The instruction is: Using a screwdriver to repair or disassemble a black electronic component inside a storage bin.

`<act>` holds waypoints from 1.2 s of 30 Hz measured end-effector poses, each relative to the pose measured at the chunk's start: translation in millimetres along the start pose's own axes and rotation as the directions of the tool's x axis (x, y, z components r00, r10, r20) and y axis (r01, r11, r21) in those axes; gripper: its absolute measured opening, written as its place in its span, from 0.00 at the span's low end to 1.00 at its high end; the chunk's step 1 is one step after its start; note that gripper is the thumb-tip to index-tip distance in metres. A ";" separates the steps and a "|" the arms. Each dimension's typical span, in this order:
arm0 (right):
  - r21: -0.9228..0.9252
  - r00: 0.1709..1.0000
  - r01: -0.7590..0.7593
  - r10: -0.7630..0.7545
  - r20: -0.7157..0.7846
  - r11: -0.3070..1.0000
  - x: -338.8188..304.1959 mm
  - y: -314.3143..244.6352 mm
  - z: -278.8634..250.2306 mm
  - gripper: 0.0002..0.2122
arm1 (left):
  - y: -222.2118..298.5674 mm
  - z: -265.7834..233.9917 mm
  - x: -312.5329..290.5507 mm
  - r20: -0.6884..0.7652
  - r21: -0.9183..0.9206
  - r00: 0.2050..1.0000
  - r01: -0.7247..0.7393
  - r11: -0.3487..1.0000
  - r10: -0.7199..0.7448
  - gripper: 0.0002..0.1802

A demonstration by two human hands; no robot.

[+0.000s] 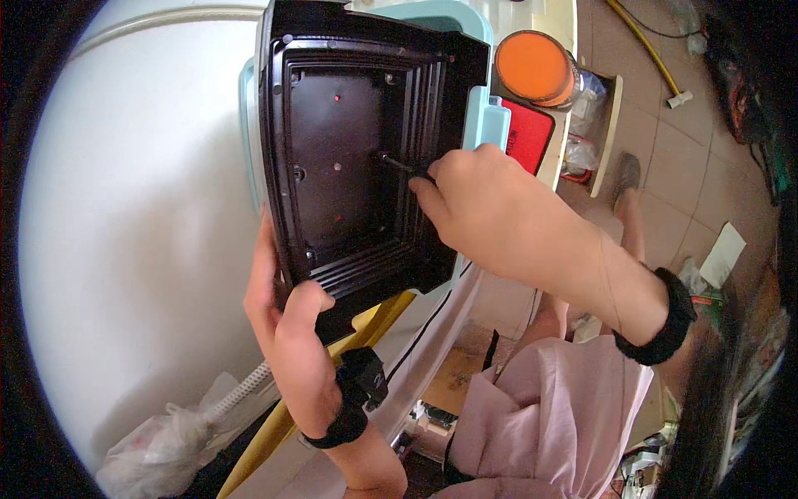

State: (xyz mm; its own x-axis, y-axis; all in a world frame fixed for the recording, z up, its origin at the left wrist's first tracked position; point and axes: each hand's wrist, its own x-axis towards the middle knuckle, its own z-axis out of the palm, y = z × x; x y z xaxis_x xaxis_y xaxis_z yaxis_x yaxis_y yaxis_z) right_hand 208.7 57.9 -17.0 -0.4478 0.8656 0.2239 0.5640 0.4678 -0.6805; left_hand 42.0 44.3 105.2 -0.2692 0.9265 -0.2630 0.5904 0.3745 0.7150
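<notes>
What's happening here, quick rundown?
A person is working on a black plastic housing with both hands. The left hand grips its lower left edge, thumb over the front rim. The right hand holds a thin screwdriver-like tool, its tip at the recessed inner panel, right of the panel's middle; whether it's seated in a screw is too small to tell. A light-blue bin sits behind the housing.
</notes>
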 end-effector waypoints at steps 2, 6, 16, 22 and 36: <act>0.122 0.938 -0.342 0.331 0.102 0.932 2.8 -3.1 -2.5 0.07 | -1.3 0.7 0.7 -0.001 -0.018 1.000 -0.002 1.000 0.002 0.43; -0.021 0.935 -0.328 0.327 0.140 0.945 10.6 -12.6 -7.1 0.06 | -3.7 -4.8 0.7 -0.010 0.003 0.999 -0.030 1.000 0.030 0.44; -0.218 0.987 -0.123 0.143 0.074 0.968 13.3 -14.9 -3.9 0.04 | -0.4 1.0 0.3 -0.006 -0.038 1.000 -0.017 0.999 0.016 0.43; 0.029 0.953 -0.228 0.217 0.212 0.973 17.7 -0.5 -18.5 0.07 | -1.0 0.5 3.1 0.022 -0.068 1.000 -0.012 0.998 0.013 0.43; 0.313 0.974 -0.220 0.192 0.119 0.924 16.2 23.9 -2.3 0.12 | -4.2 -0.5 2.6 0.018 -0.080 0.998 -0.064 0.995 0.065 0.43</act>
State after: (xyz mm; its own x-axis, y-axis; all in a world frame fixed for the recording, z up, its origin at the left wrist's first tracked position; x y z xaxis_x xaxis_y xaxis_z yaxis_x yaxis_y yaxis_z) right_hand 216.5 83.6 -28.0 -0.4104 0.9119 0.0050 0.4022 0.1859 -0.8965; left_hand 38.5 45.1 101.8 -0.2161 0.9495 -0.2274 0.5437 0.3105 0.7798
